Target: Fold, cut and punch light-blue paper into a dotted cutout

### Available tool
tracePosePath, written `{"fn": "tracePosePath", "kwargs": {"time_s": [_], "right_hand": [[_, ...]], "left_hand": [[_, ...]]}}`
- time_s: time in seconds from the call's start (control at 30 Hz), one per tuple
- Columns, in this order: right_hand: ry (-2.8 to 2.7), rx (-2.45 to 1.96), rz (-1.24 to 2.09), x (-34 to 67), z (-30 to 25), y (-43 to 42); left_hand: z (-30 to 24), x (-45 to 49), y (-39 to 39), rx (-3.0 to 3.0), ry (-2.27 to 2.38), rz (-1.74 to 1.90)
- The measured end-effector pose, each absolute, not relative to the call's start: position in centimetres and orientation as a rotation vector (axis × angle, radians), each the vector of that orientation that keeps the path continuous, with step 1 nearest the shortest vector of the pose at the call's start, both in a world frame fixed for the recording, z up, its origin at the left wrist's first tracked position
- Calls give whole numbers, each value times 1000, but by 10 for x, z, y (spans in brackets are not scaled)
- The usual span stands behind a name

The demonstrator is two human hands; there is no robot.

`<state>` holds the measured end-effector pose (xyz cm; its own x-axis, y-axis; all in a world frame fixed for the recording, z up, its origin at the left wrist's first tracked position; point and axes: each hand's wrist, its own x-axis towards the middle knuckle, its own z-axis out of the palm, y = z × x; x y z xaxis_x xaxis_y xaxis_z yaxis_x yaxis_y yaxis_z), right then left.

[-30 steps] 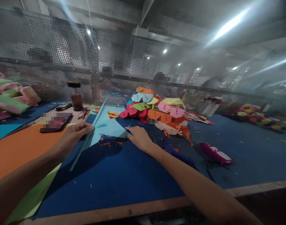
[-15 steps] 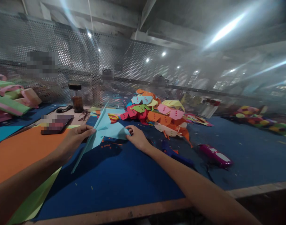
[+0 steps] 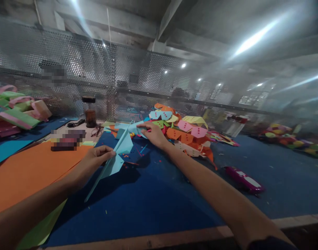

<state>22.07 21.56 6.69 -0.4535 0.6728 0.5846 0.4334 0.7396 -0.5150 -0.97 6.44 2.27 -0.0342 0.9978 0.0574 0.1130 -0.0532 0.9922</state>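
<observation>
My left hand [image 3: 103, 156] pinches a folded sheet of light blue paper [image 3: 124, 144] between thumb and fingers. The paper is raised above the blue tabletop [image 3: 148, 208] and casts a shadow on it. At its far end, my right hand [image 3: 152, 133] has its thumb and index finger on a light blue flap; the other fingers are partly curled. Just beyond the right hand lies a pile of folded cut-paper pieces [image 3: 183, 133] in orange, pink, yellow and light blue, several with rows of small holes. Small paper scraps lie beneath the blue paper.
Orange sheets [image 3: 39, 170] lie at left, a yellow-green sheet [image 3: 48, 222] under them. Behind are a phone [image 3: 69, 140], a dark-lidded jar [image 3: 90, 113] and green and pink foam-like pieces [image 3: 21, 111]. A purple device [image 3: 244, 180] lies at right. A perforated metal screen [image 3: 138, 83] stands behind.
My right hand has moved farther away with the light blue paper's far end, nearer the pile. The left hand keeps its pinch. My right forearm now hides the dark blue tool.
</observation>
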Motion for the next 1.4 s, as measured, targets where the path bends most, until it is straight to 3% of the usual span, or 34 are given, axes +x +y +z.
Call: {"fn": "tracePosePath", "kwargs": {"time_s": [0.17,0.7,1.03,1.4], "right_hand": [[-1981,-737,310,202,93,253],[-1949,-789,714,168,102,296],[-2075,-1206,548,188,53,304],[-2184,-1473,226,182,43,278]], "left_hand": [[24,-8,63,1314,1303,1237],[20,-8,62,1397,1303,1163],[21,-6,62,1373,1271,1148],[21,-6,62,1384,1283,1159]]}}
